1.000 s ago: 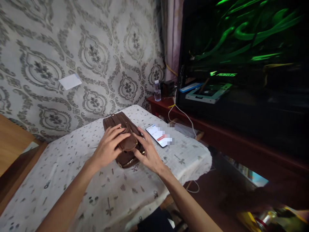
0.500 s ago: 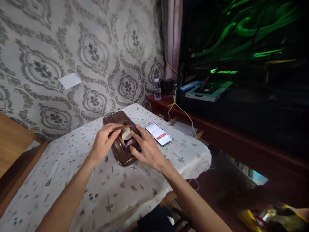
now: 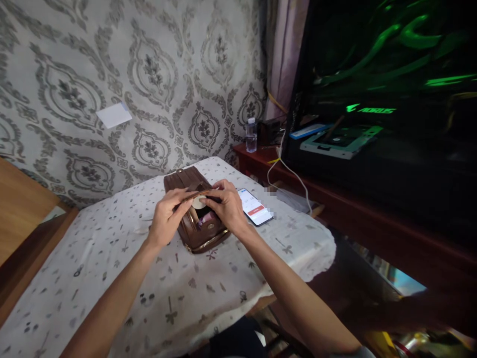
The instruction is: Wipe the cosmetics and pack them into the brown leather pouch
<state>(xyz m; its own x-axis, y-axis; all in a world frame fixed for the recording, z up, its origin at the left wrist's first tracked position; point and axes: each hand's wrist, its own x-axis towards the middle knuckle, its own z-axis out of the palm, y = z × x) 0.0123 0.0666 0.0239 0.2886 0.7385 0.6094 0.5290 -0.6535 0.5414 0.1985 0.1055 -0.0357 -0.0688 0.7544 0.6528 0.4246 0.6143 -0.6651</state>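
A brown leather bag [image 3: 218, 242] with a gold zip lies on the cloth-covered table, its pocket gaping open. My left hand [image 3: 167, 214] pinches the left end of the bag's raised flap [image 3: 197, 194]. At the flap's other end, my right hand [image 3: 227, 205] grips the same edge between thumb and fingers. Below the flap, a round whitish object [image 3: 198, 202] shows in the opening, partly covered by my fingers. A pinkish-purple item [image 3: 204, 220] sits deeper in the pocket; its kind is unclear.
A lit phone [image 3: 257, 209] lies right of the bag on the patterned tablecloth [image 3: 186, 298]. Beyond it, a water bottle [image 3: 251, 136] stands on a red-brown desk beside a large dark screen [image 3: 372, 164]. A white cable [image 3: 294, 174] hangs off the desk.
My right hand has moved from the pocket's right side up to the flap and closed on its edge. The left hand keeps its hold. The view has shifted slightly.
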